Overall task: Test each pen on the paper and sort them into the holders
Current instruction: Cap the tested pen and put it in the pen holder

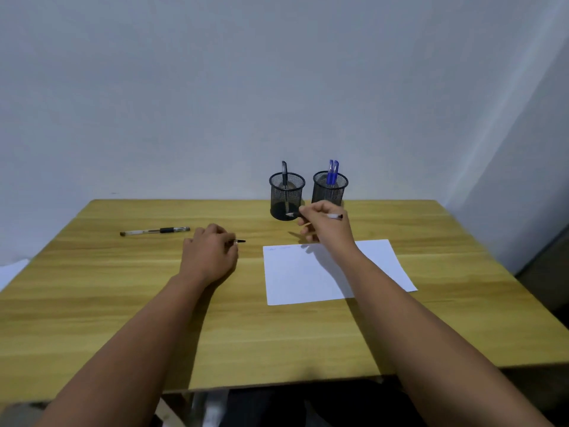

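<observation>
The right hand (323,224) holds a pen (334,216) above the table, its fingers curled around the barrel; the pen lies almost level, one end pointing to 3 o'clock and the other end coming out of the fingers toward 9 o'clock, in front of the bottom of the left mesh holder (287,195); this hand is over the far edge of the white paper (311,282), at its 12 o'clock side, and faint marks show near the far left corner of the sheet. The left hand (209,254) rests on the wooden table (123,303) at 9 o'clock of the paper, fingers curled over a small dark pen part (238,241) whose tip sticks out toward 3 o'clock; what this part is exactly I cannot tell. The left holder contains one black pen (284,174), standing upright; the right mesh holder (330,188), just beside it at 3 o'clock, contains two blue pens (332,172). One clear pen with black grip (155,231) lies flat on the table at 9 o'clock of the left hand, apart from it; both holders stand near the far edge, before a pale wall (277,72).
</observation>
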A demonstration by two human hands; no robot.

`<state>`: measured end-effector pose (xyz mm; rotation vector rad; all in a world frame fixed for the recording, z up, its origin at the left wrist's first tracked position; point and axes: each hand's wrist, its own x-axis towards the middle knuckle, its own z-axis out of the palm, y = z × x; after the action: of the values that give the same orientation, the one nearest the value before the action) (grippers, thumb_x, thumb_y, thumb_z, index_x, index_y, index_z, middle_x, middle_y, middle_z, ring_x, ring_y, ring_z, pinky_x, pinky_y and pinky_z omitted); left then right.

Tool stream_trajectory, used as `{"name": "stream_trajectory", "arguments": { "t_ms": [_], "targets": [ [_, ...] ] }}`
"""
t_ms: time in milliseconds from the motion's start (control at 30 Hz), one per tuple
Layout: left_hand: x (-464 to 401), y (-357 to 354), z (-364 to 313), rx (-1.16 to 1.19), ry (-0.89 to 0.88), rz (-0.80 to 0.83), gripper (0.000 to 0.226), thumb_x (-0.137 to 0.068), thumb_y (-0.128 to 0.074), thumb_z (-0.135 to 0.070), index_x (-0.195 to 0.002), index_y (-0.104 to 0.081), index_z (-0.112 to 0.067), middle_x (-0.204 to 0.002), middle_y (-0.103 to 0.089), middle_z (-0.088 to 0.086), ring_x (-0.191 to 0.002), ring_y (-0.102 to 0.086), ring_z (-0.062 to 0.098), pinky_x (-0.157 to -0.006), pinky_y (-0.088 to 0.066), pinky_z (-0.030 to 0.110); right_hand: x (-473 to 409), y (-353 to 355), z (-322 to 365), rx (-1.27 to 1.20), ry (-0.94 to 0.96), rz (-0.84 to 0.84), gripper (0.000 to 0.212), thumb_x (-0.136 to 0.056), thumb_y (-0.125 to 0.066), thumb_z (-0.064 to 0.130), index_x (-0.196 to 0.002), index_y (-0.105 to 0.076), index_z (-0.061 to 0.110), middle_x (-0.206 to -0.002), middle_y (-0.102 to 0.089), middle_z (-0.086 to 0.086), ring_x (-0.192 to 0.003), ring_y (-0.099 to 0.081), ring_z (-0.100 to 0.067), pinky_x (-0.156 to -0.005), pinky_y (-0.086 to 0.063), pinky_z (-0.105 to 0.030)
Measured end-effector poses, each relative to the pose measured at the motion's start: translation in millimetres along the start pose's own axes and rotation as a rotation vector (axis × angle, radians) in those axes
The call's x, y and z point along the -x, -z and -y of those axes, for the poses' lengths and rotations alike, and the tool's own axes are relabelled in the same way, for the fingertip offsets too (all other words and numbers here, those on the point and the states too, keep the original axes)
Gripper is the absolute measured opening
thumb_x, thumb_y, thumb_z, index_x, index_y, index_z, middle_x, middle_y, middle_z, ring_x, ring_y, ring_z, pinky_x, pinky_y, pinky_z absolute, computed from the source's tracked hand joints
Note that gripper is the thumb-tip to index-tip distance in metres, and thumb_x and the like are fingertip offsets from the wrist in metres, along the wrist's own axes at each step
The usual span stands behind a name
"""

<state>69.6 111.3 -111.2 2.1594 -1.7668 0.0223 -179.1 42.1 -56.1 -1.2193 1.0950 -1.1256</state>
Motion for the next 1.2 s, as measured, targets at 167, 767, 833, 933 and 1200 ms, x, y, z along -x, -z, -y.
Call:
{"name": "stream_trajectory", "arguments": {
  "t_ms": [167,767,833,933,1200],
  "targets": [
    [-3,-4,5,0.064,-0.033,-0.083,0.022,-0.097,-0.06,-0.041,-0.111,-0.074,-0.031,-0.115,-0.065,-0.005,-0.108,-0.056,0.026,-0.081,-0.043,0.04,8,-9,-10,0.05,-0.037,0.108,0.009,-0.102,-0.071,0.01,-0.095,-0.076,0.007,-0.082,-0.076,-0.014,-0.056,-0.064,-0.015,-0.045,-0.053,-0.023],
    [18,31,-41,0.689,-0.129,-0.012,0.016,-0.1,-0.063,-0.022,-0.106,-0.074,-0.03,-0.107,-0.07,-0.009,-0.095,-0.061,0.009,-0.078,-0.045,0.026,47,-12,2,-0.022,0.052,0.056,0.012,-0.101,-0.073,0.011,-0.094,-0.075,0.002,-0.076,-0.075,-0.012,-0.057,-0.069,-0.012,-0.053,-0.057,-0.022],
    [20,35,-45,0.693,-0.149,0.009,0.015,-0.099,-0.063,-0.022,-0.107,-0.075,-0.028,-0.107,-0.07,-0.009,-0.094,-0.061,0.007,-0.077,-0.045,0.024,52,-6,5,-0.04,0.053,0.043,0.012,-0.101,-0.073,0.012,-0.094,-0.075,0.002,-0.075,-0.076,-0.012,-0.057,-0.069,-0.012,-0.052,-0.057,-0.022],
    [25,42,-58,0.692,-0.163,0.024,0.017,-0.099,-0.064,-0.022,-0.109,-0.077,-0.024,-0.107,-0.071,-0.009,-0.096,-0.062,0.006,-0.079,-0.047,0.024,59,4,8,-0.056,0.051,0.046,0.012,-0.101,-0.074,0.014,-0.095,-0.076,0.004,-0.076,-0.077,-0.01,-0.06,-0.072,-0.012,-0.054,-0.058,-0.023],
    [41,74,-93,1.137,-0.004,0.038,0.019,-0.093,-0.073,-0.024,-0.11,-0.076,-0.016,-0.093,-0.078,0.002,-0.08,-0.068,0.006,-0.074,-0.049,0.023,80,26,26,-0.321,-0.111,0.183,0.009,-0.099,-0.075,0.013,-0.103,-0.078,0.005,-0.091,-0.082,-0.012,-0.064,-0.075,-0.011,-0.057,-0.059,-0.02]
  ]
}}
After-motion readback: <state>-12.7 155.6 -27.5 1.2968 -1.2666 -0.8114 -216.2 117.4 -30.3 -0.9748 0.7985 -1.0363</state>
